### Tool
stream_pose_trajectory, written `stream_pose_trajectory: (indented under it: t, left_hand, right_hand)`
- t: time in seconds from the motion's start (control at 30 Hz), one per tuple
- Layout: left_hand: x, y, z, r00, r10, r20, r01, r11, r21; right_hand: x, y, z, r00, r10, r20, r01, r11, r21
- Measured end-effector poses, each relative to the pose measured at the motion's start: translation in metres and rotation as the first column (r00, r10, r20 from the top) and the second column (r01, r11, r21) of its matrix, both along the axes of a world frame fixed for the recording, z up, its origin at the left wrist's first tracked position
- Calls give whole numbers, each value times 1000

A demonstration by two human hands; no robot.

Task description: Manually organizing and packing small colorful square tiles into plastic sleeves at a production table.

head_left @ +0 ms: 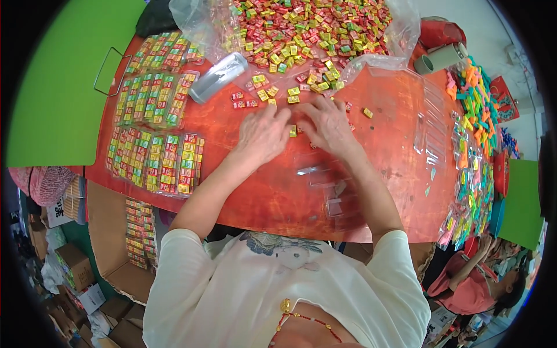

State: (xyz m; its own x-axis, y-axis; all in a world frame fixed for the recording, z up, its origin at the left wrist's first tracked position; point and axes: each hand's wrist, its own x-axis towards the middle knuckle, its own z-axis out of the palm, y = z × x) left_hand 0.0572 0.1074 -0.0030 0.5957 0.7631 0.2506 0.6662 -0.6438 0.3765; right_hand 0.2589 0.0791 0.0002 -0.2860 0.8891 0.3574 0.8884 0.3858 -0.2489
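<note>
My left hand (264, 133) is over the middle of the red table, its fingers curled together and pointing away from me. Whatever its fingertips hold, if anything, is hidden. Right beside its thumb is a small yellow box (292, 131). Facing it, my right hand (329, 129) is bent over the tabletop with its fingers apart, close to a few small boxes that it partly covers. Beyond both hands lie loose yellow boxes (293, 99) and red boxes (239, 104). Below my right hand is a clear plastic tray (316, 176) with compartments.
A big heap of small red, yellow and green boxes (313, 29) fills a clear bag at the back. Filled trays (154, 98) stand in rows at left, near a silvery cylinder (219, 78). Clear trays (430, 124) and colourful plastic pieces (478, 104) lie at right. Another person (473, 281) sits at lower right.
</note>
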Motion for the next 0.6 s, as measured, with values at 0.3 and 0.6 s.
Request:
stream_pose_trajectory:
  t: [0.3,0.6]
  left_hand:
    - [1,94,-12,933,319,-167,-299,945,133]
    - [-12,71,7,950,299,-93,-286,949,130]
  right_hand:
    - [8,72,-15,966,-73,249,42,991,126]
    - [30,20,-6,982,-158,101,149,985,89]
